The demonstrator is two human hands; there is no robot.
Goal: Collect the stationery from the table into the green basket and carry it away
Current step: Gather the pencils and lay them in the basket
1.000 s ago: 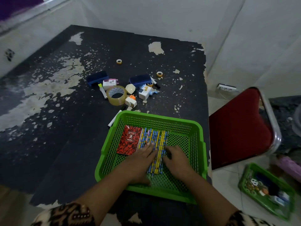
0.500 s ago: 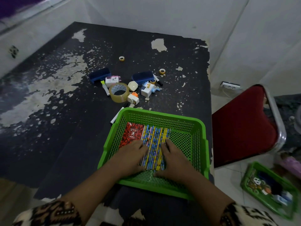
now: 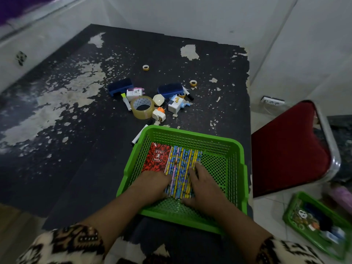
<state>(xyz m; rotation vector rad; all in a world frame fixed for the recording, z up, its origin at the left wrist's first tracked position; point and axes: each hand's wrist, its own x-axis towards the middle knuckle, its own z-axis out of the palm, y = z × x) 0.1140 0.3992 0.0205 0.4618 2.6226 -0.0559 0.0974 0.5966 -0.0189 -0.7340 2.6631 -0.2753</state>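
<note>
Left hand [image 3: 152, 184]: I see it lying flat inside the green basket [image 3: 190, 130], fingers straight against the 9 o'clock side of the pencils [image 3: 181, 168]. It grips nothing.
Right hand [image 3: 204, 187]: flat on the 3 o'clock side of the same bundle, fingers extended and pressing down, holding nothing.
Floor tray [image 3: 320, 227]: a second green tray with odds and ends sits on the floor at 4 o'clock. I could mistake it for the target.
Pencils: they lie side by side on the mesh floor, pointing toward 12 o'clock. Being round, they may roll apart when I lift my palms.
Red notebook [image 3: 157, 157]: flat in the basket, touching the pencils at their 9 o'clock. A sideways shove could ride them up over it.
Basket position: near the table's [image 3: 76, 168] right edge. Pushing toward 3 o'clock risks sliding it off.
Marker [image 3: 138, 135]: just outside the basket's 11 o'clock corner, easy to overlook or knock away.
Loose pile: the big tape roll [image 3: 143, 107] and small items wait at 12 o'clock, crowded together. A careless grab may scatter them.
Small tape rolls [image 3: 146, 67]: farthest out, set apart, likely to roll or be forgotten.
</note>
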